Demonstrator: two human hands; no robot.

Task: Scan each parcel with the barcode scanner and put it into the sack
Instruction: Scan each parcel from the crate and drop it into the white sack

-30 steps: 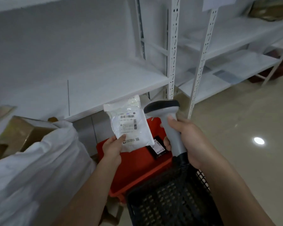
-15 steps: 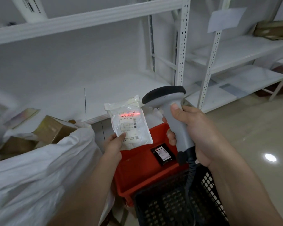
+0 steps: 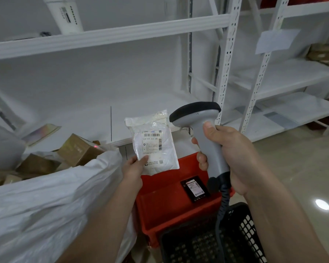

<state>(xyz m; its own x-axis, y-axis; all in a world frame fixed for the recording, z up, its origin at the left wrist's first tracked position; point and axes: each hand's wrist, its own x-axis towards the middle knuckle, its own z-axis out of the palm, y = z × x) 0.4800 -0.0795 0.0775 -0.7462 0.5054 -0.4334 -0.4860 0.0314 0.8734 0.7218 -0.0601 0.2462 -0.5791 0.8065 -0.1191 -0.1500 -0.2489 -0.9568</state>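
My left hand (image 3: 133, 168) pinches the lower left corner of a white plastic parcel (image 3: 156, 149), label facing me, held upright above the red crate (image 3: 160, 209). My right hand (image 3: 234, 154) grips the handle of the grey barcode scanner (image 3: 203, 133), whose black head sits just right of the parcel. A red scan spot falls on a cardboard box (image 3: 78, 149) in the open white sack (image 3: 46, 205) at the left, which holds several brown boxes. A small black parcel (image 3: 195, 187) lies in the red crate.
White metal shelving (image 3: 110, 35) stands in front and to the right, with a brown package (image 3: 325, 54) on a right shelf. A black perforated basket (image 3: 207, 242) sits under my right arm, the scanner's coiled cable hanging into it. Tiled floor lies at the right.
The red scan line that lay on the parcel's barcode half a second ago is off the label; a red spot now falls on a box in the sack. The view has tilted upward.
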